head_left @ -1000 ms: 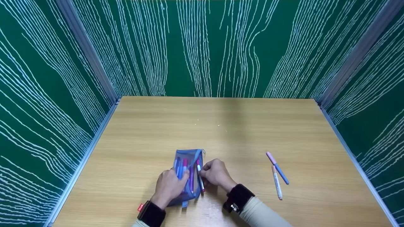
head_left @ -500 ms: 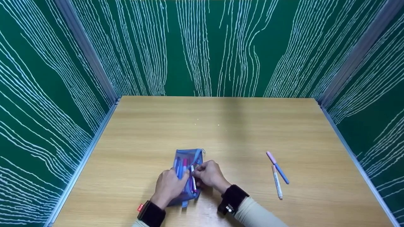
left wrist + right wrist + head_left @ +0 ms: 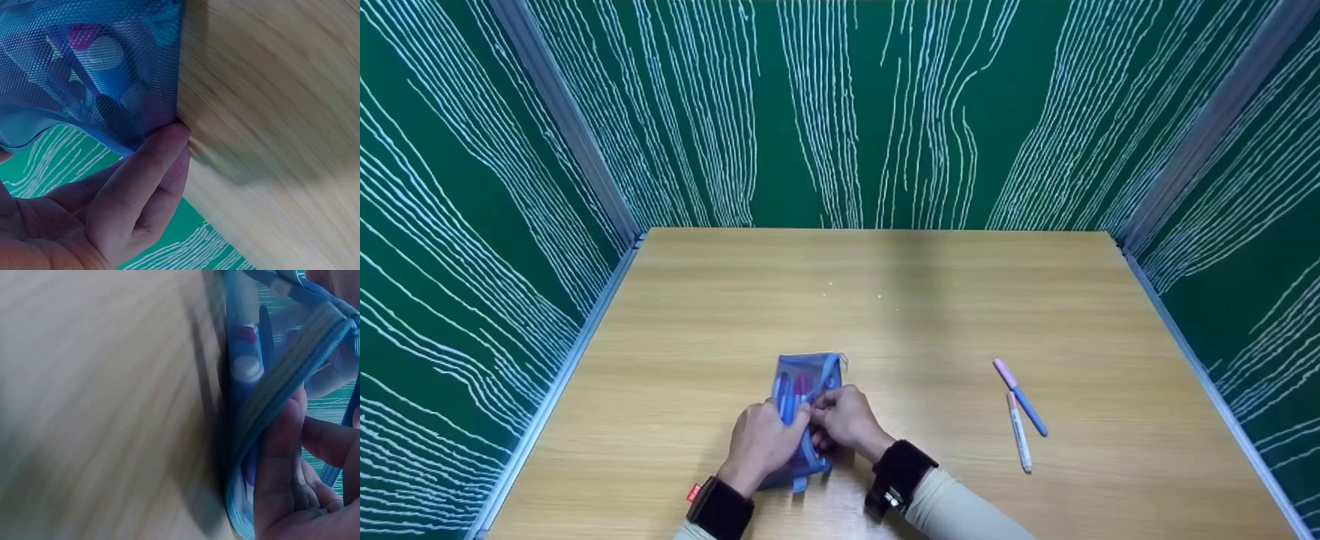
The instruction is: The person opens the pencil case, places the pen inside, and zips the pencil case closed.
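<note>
A blue mesh pencil case [image 3: 815, 365] lies on the table with its zip open along the right side. Markers show through the mesh, one with a magenta cap [image 3: 801, 385]. My left hand [image 3: 763, 442] grips the case from the left, thumb on top; in the left wrist view its fingers [image 3: 146, 169] press the case's lower corner. My right hand [image 3: 847, 421] reaches into the opening, and in the right wrist view its fingers [image 3: 275, 467] are behind the zip edge [image 3: 292, 371]. Whether a marker is still between these fingers I cannot tell.
To the right, a pink-and-blue marker [image 3: 1033, 415] and a slim white marker [image 3: 1020, 441] lie nearly end to end on the wooden table [image 3: 720, 300]. Tiny pale specks dot the table farther back. Green panels with white lines [image 3: 780, 165] enclose three sides.
My right hand has moved left into the case's opening, carrying a white marker with a magenta end, which is now out of sight. My left hand and the loose markers have stayed put.
</note>
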`<state>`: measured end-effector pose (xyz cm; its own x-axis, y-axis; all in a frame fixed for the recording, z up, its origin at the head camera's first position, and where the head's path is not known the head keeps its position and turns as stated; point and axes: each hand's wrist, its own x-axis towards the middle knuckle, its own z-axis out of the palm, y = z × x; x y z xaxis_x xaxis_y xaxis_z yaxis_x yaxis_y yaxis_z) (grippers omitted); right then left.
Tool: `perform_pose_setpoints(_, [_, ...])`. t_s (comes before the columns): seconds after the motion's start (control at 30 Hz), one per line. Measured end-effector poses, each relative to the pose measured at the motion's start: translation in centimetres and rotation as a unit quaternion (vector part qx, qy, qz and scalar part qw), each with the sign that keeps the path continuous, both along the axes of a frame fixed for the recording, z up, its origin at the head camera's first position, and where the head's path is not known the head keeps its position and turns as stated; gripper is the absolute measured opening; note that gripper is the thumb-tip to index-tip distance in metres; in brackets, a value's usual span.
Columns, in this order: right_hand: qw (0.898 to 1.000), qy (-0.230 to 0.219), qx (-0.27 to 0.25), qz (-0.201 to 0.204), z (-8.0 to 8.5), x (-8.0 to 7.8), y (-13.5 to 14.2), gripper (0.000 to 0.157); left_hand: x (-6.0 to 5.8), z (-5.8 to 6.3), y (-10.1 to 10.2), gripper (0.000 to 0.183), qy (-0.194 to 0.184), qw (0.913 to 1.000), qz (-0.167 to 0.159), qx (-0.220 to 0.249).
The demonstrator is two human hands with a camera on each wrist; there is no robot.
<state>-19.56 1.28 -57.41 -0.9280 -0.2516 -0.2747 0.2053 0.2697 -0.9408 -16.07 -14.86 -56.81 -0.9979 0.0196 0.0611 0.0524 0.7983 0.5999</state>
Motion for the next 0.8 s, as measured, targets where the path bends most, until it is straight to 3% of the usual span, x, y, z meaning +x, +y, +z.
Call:
perform_pose_setpoints(0.53, [0.999,0.038,0.034,0.016,-0.22,0.01,-0.83,0.014,0.09,0.09,0.17,0.042,-0.010,0.9999,0.004,0.007])
perform_pose_setpoints(0.8, [0.999,0.030,-0.008,0.006,-0.25,-0.08,-0.48,0.007,0.01,0.25,0.30,0.042,-0.001,0.9996,0.016,-0.022])
